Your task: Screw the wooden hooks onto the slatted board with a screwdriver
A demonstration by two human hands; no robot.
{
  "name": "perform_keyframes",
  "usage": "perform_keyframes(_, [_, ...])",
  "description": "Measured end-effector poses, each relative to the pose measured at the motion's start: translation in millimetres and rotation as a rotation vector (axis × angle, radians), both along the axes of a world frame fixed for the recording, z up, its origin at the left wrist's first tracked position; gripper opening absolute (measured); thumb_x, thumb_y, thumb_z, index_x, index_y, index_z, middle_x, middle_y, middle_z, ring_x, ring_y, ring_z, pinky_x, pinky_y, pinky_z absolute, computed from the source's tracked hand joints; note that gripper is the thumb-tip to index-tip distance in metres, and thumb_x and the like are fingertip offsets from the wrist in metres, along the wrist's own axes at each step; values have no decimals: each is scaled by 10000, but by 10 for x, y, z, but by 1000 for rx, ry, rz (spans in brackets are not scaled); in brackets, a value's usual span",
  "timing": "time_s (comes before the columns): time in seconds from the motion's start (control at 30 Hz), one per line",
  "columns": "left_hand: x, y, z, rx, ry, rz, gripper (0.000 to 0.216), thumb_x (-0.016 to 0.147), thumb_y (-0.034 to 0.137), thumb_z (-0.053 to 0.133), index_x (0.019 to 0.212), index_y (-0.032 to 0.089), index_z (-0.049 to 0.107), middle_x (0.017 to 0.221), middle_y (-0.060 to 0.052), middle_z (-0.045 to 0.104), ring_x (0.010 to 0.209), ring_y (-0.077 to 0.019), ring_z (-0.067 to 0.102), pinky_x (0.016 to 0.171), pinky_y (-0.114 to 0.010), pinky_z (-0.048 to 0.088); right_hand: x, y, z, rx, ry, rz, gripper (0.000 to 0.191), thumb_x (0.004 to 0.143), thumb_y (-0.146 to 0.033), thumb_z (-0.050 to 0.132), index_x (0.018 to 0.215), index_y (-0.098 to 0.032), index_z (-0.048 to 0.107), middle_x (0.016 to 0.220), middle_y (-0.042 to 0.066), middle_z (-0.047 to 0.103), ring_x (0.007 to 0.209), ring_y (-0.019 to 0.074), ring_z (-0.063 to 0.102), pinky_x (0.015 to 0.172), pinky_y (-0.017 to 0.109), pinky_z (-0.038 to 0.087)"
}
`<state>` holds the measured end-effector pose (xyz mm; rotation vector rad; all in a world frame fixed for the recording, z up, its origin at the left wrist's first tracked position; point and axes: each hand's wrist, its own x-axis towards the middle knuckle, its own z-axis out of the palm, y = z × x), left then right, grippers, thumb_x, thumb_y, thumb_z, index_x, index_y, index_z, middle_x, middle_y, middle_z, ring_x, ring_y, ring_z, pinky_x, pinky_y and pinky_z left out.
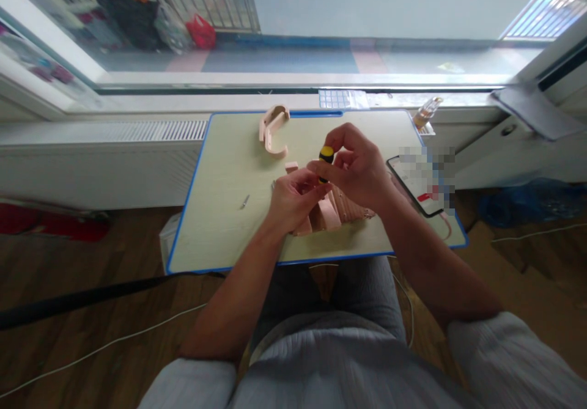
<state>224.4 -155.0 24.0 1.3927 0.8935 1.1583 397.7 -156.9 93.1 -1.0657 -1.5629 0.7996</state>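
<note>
My right hand [360, 167] is closed around a short screwdriver [326, 153] with a yellow and black handle, held upright. Just below and to the left, my left hand [296, 198] has its fingers pinched together near the screwdriver's lower end. What they grip is hidden. Under both hands lies a light wooden assembly [329, 213] with a slatted part on its right side. A small wooden block [291, 167] shows behind my left fingers. Left of my left hand, a small metal piece like a bolt [245, 201] rests on the tabletop.
Curved wooden pieces [275, 134] sit at the back of the blue-edged table [220, 170]. A tablet or phone with a black frame [415, 186] lies at the right. A bottle [427, 114] stands beyond the back right corner, near the windowsill. A radiator [151, 130] is behind.
</note>
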Motion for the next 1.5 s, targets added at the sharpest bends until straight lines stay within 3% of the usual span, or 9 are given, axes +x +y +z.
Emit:
perform_keyframes(0.23, [-38,-7,21,-22,0,-118,441,936,563,881,1174,191,886,920,-52,800,790,-155,671,738,-286,533,151,-41,54,-149,104,245,405,960,-397,785,1331,-247,723,1186,48,747,709,112,628,620,328,561])
perform_keyframes(0.43, [-38,9,3,27,6,-70,376,898,546,917,1040,212,822,841,-10,744,734,-143,648,666,-266,502,78,-65,-12,-64,18,164,262,951,-309,797,1179,-265,676,1170,18,648,711,87,553,584,290,485])
perform_keyframes(0.57, [1,21,-49,-4,-142,-4,474,782,523,1020,1015,235,725,849,22,738,745,-136,699,695,-261,561,-26,-84,-27,-25,0,96,301,931,-329,827,1108,-279,588,1133,-1,604,652,71,446,525,283,395])
perform_keyframes(0.7, [4,33,-74,10,-135,16,451,748,518,1041,911,216,749,832,16,731,732,-126,678,709,-271,567,-6,-73,5,-11,2,48,356,888,-380,888,1066,-274,599,1103,1,626,655,80,444,524,292,409])
perform_keyframes(0.9, [-30,51,-88,13,-92,-56,372,865,497,965,1106,230,869,986,-31,825,820,-138,720,765,-268,569,158,-56,34,-112,90,228,378,997,-426,769,1325,-245,724,1207,52,731,749,111,619,592,293,503])
perform_keyframes(1.07, [-41,60,-94,37,-79,-91,346,933,512,889,1094,207,859,981,-44,821,837,-148,718,760,-260,557,111,-53,-58,-76,130,228,307,1015,-371,778,1289,-236,743,1160,31,736,692,80,610,578,267,504])
perform_keyframes(1.2, [-39,64,-103,48,-98,-72,374,837,471,980,1024,207,791,877,-4,765,775,-128,698,721,-232,556,-17,-59,-96,43,134,149,214,964,-263,809,1162,-232,736,1082,0,676,782,89,605,597,242,478])
perform_keyframes(1.33, [-15,62,-90,38,-228,-40,475,687,410,1080,922,218,715,823,40,712,737,-119,708,687,-220,579,-94,-55,-104,50,86,116,220,936,-271,850,1081,-243,688,1065,-18,619,676,60,477,516,254,376])
perform_keyframes(1.5, [-11,55,-103,22,-225,-23,420,703,390,1079,902,196,764,813,16,720,718,-118,684,662,-230,560,-132,-28,-140,46,114,53,310,900,-308,895,1047,-257,627,989,-40,598,625,57,456,484,257,357])
